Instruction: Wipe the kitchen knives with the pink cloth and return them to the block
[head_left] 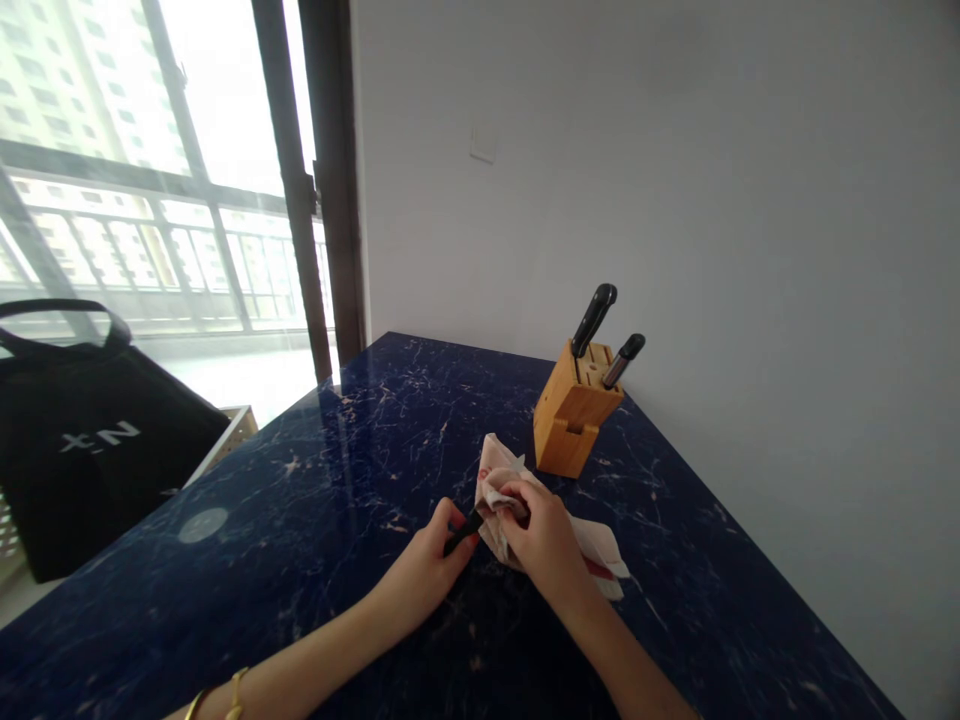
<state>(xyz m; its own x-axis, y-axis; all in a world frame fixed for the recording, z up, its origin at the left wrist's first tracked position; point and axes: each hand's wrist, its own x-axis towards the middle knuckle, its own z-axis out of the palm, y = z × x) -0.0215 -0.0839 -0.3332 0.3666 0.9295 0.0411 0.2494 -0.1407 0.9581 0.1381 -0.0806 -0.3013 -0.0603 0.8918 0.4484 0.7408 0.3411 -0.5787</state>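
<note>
My left hand (442, 545) is closed round the black handle of a knife (463, 532). A pale pink cloth (495, 480) is wrapped over most of the blade, and only a small pointed tip shows past its far side. My right hand (541, 525) pinches the cloth against the blade, and the cloth's loose end hangs out to the right beneath my wrist. Just beyond stands a wooden knife block (570, 420). Two black-handled tools sit in its slots: a knife (595, 318) and another handle (624, 360) whose lower part is hidden.
The dark blue marbled table (360, 440) has its right edge along a white wall (712, 250). At the left, a black bag (97, 430) lies on a crate (232, 435) beside the table. Behind it are a glass door (225, 120) and a balcony railing.
</note>
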